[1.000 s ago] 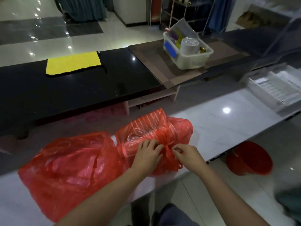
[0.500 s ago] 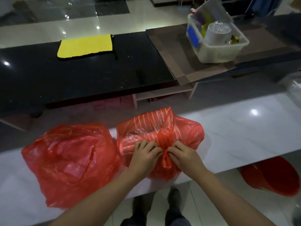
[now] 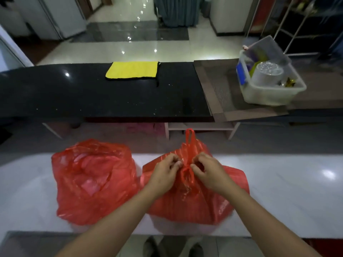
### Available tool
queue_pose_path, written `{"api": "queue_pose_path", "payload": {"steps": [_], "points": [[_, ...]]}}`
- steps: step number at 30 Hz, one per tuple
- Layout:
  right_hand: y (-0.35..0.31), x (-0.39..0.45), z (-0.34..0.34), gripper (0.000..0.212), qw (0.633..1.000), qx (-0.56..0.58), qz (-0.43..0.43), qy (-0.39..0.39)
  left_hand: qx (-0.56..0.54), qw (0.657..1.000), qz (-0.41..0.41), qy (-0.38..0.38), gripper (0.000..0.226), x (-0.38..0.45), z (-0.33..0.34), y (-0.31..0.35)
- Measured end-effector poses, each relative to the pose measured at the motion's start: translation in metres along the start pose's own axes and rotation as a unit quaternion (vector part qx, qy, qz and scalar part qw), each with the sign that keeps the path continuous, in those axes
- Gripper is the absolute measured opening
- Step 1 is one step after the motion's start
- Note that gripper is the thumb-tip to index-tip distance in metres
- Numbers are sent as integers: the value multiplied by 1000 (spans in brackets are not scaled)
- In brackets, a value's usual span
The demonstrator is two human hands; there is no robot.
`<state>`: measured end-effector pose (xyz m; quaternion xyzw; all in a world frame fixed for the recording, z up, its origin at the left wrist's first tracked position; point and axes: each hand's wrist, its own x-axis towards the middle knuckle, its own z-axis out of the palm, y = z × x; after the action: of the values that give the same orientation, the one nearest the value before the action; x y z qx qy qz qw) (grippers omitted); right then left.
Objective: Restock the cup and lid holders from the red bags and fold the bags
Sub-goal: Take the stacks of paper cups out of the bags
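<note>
Two red bags on the white counter (image 3: 278,191), both near its front edge. Right red bag (image 3: 194,201) sits mid-counter, upright, knotted at the top; one handle loop (image 3: 189,140) sticks up behind the knot (image 3: 187,168). Left red bag (image 3: 92,182) just beside it toward the counter's left end, bulging, crumpled, top closed; whether the two touch can't be told.

Left hand (image 3: 165,175) on the left side of the knot, fingers curled, pinching the tied plastic. Right hand (image 3: 207,173) mirrors it on the right side, fingertips curled in and pinching the same knot. Both forearms reach in from the front edge over the bag's near face.

Contents of either bag not readable through the plastic beyond faint pale shapes.

Behind the white counter, higher up: black countertop (image 3: 74,97) spanning left to centre. Yellow cloth (image 3: 132,69) flat at its back edge, roughly centre. To the right, brown mat (image 3: 219,93) with a translucent bin (image 3: 269,89) on it, near the mat's right end. Bin holds a stack of clear lids or cups (image 3: 269,71), a blue item (image 3: 241,73) against its left wall, and a clear sheet (image 3: 267,47) leaning out the back.

Shoes (image 3: 172,247) visible on the floor below the counter's front edge.
</note>
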<state>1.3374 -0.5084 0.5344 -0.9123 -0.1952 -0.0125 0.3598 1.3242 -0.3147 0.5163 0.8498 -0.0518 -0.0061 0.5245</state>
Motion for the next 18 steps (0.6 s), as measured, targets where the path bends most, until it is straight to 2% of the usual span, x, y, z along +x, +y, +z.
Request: {"api": "queue_pose_path", "payload": {"steps": [3, 5, 7, 11, 18], "points": [[12, 6, 3, 10, 999, -17, 30, -31, 33, 999, -20, -26, 21, 11, 4, -3], [18, 8, 7, 14, 998, 6, 56, -26, 41, 999, -3, -20, 15, 11, 8, -2], [22, 8, 9, 15, 997, 35, 74, -11, 40, 998, 44, 4, 9, 11, 9, 2], [24, 10, 10, 11, 996, 41, 71, -21, 90, 981, 168, 24, 15, 12, 9, -1], [23, 7, 15, 13, 998, 43, 53, 14, 135, 978, 159, -20, 14, 26, 8, -10]]}}
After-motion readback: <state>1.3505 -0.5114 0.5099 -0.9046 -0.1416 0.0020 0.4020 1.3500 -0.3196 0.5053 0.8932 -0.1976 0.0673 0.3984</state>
